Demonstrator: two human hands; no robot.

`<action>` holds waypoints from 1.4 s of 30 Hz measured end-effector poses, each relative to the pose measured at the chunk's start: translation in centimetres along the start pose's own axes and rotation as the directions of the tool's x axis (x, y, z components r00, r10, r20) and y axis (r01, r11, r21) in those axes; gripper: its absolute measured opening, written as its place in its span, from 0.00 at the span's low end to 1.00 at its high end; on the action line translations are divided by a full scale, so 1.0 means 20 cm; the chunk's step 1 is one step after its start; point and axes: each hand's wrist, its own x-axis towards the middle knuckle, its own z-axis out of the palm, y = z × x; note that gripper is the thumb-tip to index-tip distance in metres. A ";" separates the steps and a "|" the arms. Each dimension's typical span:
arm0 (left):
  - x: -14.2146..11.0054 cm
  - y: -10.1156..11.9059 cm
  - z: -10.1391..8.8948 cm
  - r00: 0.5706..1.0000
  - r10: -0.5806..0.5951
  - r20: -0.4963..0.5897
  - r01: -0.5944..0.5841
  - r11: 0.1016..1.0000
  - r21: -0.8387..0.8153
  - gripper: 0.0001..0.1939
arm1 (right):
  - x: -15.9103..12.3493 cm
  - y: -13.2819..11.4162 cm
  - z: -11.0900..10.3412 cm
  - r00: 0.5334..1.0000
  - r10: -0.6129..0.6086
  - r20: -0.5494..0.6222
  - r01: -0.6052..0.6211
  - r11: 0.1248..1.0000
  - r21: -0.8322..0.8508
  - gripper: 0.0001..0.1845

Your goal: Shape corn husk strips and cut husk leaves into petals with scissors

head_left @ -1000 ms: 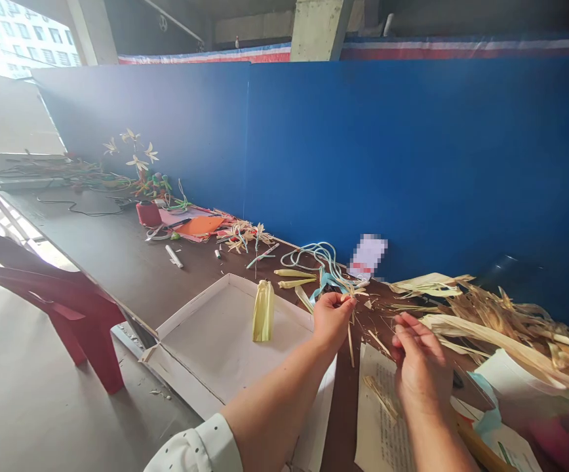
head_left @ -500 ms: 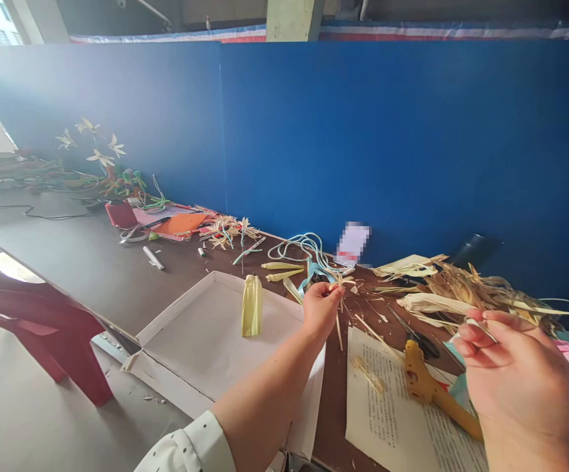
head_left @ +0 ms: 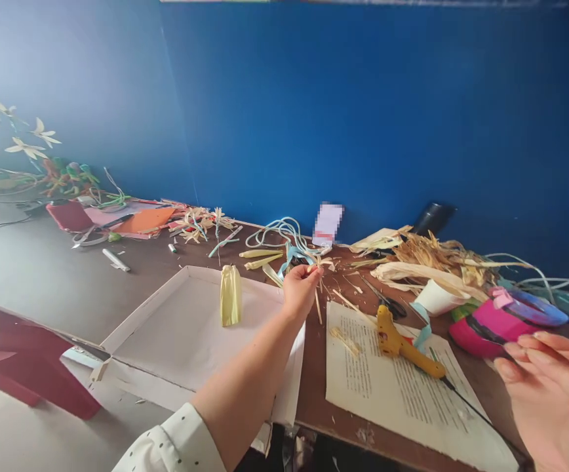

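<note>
My left hand [head_left: 300, 288] pinches a small pale corn-husk piece [head_left: 328, 263] with narrow, petal-like ends, just above the far right corner of the white box lid. My fingers hide part of it. At the right edge, my right hand [head_left: 550, 380] hovers near a pink pouch [head_left: 481, 328], fingers loosely apart, and no object shows in them. Inside the lid [head_left: 141, 328] stands or lies a yellow-green husk piece [head_left: 231, 296]. A yellow glue gun [head_left: 407, 347] rests on a printed sheet [head_left: 363, 380], beside a small husk scrap [head_left: 346, 341].
Dry husks [head_left: 427, 259] are heaped against the blue partition [head_left: 314, 118], near a white cup [head_left: 439, 298] and scissors [head_left: 387, 301]. Pale blue cord [head_left: 284, 226], husk flowers [head_left: 196, 223] and a marker [head_left: 116, 259] lie further left. A red chair [head_left: 29, 360] stands at lower left.
The view has tilted down and turned right, bringing the pouch and cup into sight. My right hand has moved right, and its fingers have loosened. The left hand keeps its pinch.
</note>
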 end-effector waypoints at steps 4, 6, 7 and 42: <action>0.00 0.00 -0.01 1.000 0.005 0.020 -0.005 0.999 0.032 0.14 | -0.15 0.00 -0.04 0.992 0.057 0.115 -0.055 0.998 -0.018 0.08; 0.00 0.00 -0.01 1.000 0.002 0.022 -0.004 0.998 0.060 0.14 | -0.20 0.02 -0.08 0.980 0.087 0.177 -0.070 0.993 -0.100 0.09; 0.00 0.00 -0.01 1.000 -0.001 0.021 -0.001 0.998 0.065 0.14 | -0.22 0.03 -0.10 0.973 0.108 0.203 -0.073 0.983 -0.171 0.11; 0.03 -0.07 -0.01 0.998 0.056 -0.038 -0.051 0.990 0.132 0.15 | 0.09 0.28 0.82 0.750 0.310 0.584 0.472 0.369 -0.801 0.12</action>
